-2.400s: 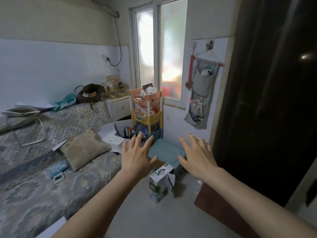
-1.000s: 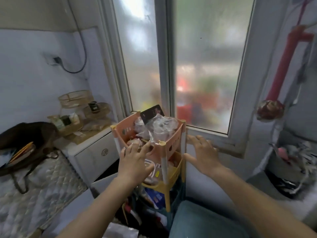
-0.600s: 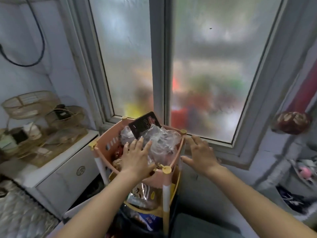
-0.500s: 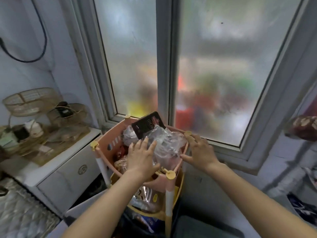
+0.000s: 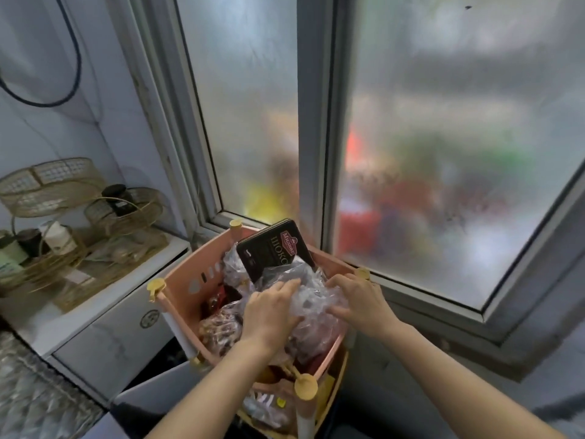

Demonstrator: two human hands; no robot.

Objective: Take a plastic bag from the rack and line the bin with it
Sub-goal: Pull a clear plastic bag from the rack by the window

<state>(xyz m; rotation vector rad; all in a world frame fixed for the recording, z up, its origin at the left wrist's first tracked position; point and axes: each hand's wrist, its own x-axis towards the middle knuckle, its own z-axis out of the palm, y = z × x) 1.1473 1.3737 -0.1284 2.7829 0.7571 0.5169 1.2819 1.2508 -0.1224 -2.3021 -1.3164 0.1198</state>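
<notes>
Early stage: both hands on the bags, nothing pulled out, bin out of sight.

The left hand and right hand, fingers loosely spread, press the crumpled clear plastic bag in the pink rack top tier; a dark chocolate box stands at twelve o'clock of them.

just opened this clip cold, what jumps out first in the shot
Both hands, left hand and right hand, press on a crumpled clear plastic bag in the top pink basket of the rack. A black chocolate box stands tilted behind it, before the frosted window.
</notes>
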